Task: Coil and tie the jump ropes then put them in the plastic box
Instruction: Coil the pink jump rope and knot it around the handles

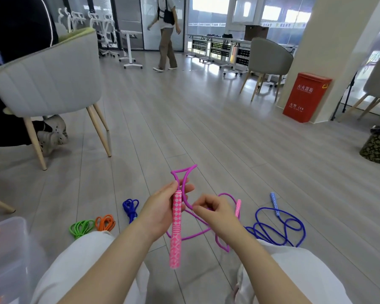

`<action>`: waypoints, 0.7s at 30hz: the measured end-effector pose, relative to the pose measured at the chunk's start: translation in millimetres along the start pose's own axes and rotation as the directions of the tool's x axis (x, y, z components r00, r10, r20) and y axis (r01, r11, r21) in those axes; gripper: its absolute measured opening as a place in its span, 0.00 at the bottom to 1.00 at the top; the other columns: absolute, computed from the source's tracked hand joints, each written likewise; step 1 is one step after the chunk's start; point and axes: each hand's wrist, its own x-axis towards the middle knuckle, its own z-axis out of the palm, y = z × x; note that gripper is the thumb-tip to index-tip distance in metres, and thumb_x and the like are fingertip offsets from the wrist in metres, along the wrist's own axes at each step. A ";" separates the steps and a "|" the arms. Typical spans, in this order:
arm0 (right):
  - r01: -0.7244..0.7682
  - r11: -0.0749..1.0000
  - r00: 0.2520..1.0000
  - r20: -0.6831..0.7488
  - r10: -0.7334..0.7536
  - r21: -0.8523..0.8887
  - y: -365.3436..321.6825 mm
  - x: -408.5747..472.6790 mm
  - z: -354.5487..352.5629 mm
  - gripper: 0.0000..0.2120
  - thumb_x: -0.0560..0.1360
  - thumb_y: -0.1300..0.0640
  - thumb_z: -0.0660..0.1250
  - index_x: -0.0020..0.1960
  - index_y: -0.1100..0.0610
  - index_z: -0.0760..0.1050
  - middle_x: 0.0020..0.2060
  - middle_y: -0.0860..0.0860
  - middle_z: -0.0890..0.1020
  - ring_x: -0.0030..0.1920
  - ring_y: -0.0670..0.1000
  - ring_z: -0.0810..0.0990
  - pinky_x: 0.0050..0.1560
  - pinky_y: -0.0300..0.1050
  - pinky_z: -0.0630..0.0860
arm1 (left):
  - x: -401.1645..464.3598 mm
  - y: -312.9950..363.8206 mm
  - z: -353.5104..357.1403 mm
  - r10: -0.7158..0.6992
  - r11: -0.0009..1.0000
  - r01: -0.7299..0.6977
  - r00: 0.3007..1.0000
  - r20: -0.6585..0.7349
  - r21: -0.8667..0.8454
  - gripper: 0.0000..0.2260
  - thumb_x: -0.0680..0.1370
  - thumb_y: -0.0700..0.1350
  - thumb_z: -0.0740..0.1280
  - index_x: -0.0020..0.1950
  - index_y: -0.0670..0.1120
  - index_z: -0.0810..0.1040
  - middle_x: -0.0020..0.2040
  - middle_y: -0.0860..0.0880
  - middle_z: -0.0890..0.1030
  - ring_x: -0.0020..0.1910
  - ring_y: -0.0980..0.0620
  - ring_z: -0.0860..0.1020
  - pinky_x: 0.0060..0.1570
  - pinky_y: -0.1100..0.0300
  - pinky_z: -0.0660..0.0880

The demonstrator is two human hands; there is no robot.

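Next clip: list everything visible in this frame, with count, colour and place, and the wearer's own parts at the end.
pink jump rope: 1, pink handles, purple cord, one handle held, the rest on the floor
blue jump rope: 1, loose on the floor, right
coiled blue rope: 1, floor, left of centre
coiled orange rope: 1, floor, left
coiled green rope: 1, floor, beside the orange one
plastic box: 1, clear, bottom left
chairs: 3, grey, left, middle right and right edge
fire extinguisher box: 1, red, by the pillar
patterned bin: 1, dark, far right
walking person: 1, background
left hand: grips the pink handle
right hand: pinches the purple cord
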 end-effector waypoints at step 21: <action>-0.052 0.896 0.994 -0.111 0.003 -0.441 6.2 5.5 -49.6 0.18 0.74 0.42 0.68 0.36 0.55 0.74 0.25 0.44 0.69 0.27 0.44 0.67 0.31 0.39 0.65 | 7.0 42.0 -24.2 0.228 0.882 -0.274 0.960 -0.161 -0.383 0.14 0.84 0.46 0.53 0.42 0.46 0.71 0.35 0.49 0.77 0.41 0.51 0.81 0.53 0.53 0.75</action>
